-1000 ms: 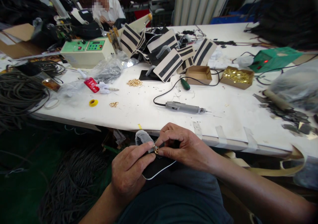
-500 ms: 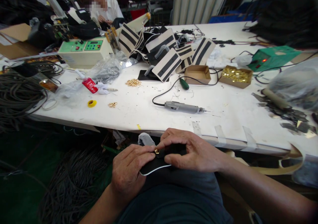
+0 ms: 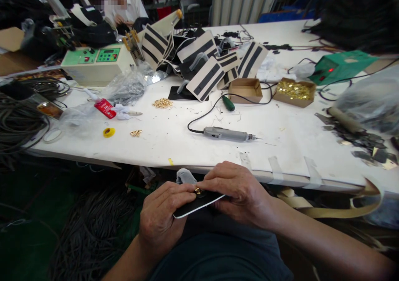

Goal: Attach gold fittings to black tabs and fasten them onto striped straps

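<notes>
Above my lap, in front of the table edge, both hands hold a black flat panel [image 3: 190, 208] with a white edge. My left hand [image 3: 163, 208] is closed on its left side, fingers on top. My right hand [image 3: 240, 191] grips the right side, thumb underneath and fingers over the top. Between my fingertips a small gold metal fitting [image 3: 198, 191] sits on the panel; both index fingers touch it. A loop wrapped in pale plastic [image 3: 186, 176] sticks up at the panel's far side.
On the white table [image 3: 174, 144] lies a corded grey electric screwdriver [image 3: 229, 134]. Beyond it are a green-handled tool [image 3: 228, 103], a box of gold parts [image 3: 294, 92], small gold pieces [image 3: 162, 103], a red bottle [image 3: 105, 108] and striped panels [image 3: 205, 79]. A co-worker [image 3: 124, 6] sits behind.
My right thumb has gone from the panel's top to beneath it, and the right fingers have flattened over it. The panel's right side has tilted up. The camera view has shifted slightly.
</notes>
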The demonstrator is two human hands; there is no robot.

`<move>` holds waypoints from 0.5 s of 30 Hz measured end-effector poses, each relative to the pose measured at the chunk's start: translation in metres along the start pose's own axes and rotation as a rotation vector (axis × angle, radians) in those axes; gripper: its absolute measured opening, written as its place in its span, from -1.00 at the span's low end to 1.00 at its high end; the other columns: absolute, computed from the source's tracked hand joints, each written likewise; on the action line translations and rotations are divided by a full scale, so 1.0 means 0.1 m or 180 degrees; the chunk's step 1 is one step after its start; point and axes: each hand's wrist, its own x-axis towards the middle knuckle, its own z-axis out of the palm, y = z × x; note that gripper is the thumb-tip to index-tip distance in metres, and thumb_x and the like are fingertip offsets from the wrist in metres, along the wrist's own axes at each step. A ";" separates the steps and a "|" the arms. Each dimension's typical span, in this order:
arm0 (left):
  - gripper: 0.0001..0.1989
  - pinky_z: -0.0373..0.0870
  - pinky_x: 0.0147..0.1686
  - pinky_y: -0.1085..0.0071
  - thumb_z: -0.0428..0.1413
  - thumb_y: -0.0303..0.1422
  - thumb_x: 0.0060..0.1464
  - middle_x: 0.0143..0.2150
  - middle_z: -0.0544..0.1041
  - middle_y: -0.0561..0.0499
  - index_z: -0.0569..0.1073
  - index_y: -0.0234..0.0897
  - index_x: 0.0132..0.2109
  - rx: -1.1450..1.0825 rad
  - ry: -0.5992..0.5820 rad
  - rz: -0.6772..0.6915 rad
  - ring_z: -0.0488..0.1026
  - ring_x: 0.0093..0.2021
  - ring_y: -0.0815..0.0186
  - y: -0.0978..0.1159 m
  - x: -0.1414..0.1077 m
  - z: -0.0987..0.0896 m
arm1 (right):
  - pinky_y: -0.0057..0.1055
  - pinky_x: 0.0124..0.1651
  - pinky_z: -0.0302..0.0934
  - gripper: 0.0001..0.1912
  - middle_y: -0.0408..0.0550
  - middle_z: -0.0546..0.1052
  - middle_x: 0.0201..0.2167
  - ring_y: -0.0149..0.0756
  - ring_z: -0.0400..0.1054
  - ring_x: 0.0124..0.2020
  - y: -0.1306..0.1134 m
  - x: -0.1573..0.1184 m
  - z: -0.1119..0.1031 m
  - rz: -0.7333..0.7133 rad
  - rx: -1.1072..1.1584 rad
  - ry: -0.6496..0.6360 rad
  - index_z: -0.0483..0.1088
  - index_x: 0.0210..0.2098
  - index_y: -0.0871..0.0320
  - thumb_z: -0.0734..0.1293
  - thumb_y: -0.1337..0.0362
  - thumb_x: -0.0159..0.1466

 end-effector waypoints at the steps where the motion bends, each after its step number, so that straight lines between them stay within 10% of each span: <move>1: -0.68 0.61 -0.05 0.34 0.23 -0.73 0.13 -0.11 0.72 -0.10 0.55 -0.29 -0.05 -0.0029 -0.0004 -0.0045 0.66 -0.08 0.28 0.00 0.01 0.01 | -0.26 -0.08 0.32 -0.62 -0.02 0.65 -0.17 -0.22 0.51 -0.18 0.01 -0.01 0.00 -0.0033 -0.0072 0.0002 0.54 0.12 0.02 0.34 0.40 0.36; 7: -0.78 0.60 -0.06 0.35 0.23 -0.62 0.21 -0.14 0.72 -0.01 0.61 -0.22 -0.09 -0.0270 -0.0010 -0.0598 0.66 -0.13 0.29 -0.08 -0.04 0.14 | -0.25 -0.08 0.29 -0.68 0.00 0.65 -0.22 -0.22 0.50 -0.21 0.16 -0.04 0.01 0.0056 -0.0145 -0.0113 0.56 0.09 0.03 0.33 0.37 0.40; 15: -0.83 0.60 -0.20 0.31 0.28 -0.27 0.17 -0.24 0.73 0.02 0.66 -0.25 -0.15 -0.0993 -0.0634 -0.2750 0.66 -0.24 0.18 -0.59 0.20 0.42 | -0.42 -0.28 0.16 -0.75 -0.10 0.53 -0.41 -0.35 0.38 -0.36 0.56 0.17 -0.06 0.1444 0.0011 -0.0435 0.51 -0.37 0.17 0.34 0.20 0.41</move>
